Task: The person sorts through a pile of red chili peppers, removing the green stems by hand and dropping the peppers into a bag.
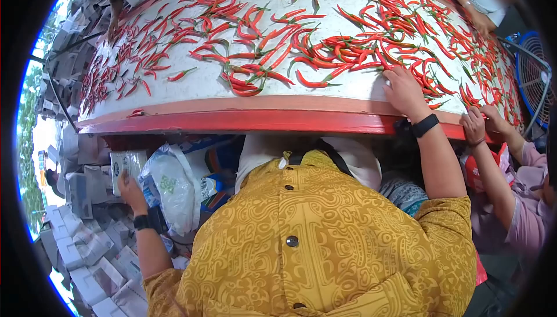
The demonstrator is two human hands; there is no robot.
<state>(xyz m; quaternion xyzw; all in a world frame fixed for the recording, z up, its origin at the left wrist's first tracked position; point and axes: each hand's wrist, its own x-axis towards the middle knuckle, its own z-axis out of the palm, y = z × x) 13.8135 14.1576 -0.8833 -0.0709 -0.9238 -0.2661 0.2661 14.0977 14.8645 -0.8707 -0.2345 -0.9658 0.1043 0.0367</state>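
Many red chili peppers (pixel 249 78) with green stems lie spread over a white tabletop (pixel 174 89). My right hand (pixel 405 92) reaches over the table's near edge, its fingers bent down and closed at a chili pepper (pixel 381 59) beside a dense pile. The fingertips are partly hidden by the hand. Below table height on the left, my left hand (pixel 132 194) is at the lower part of a plastic-wrapped pack (pixel 126 161). Its fingers look closed on the pack, though the grip is small and partly hidden.
The table has a red rim (pixel 243 121). A white plastic bag (pixel 171 180) hangs beside my left leg. Another person's hands (pixel 474 125) work at the right edge; more people's arms reach in across the table. A blue fan (pixel 531 73) stands right, stacked white boxes (pixel 78 247) left.
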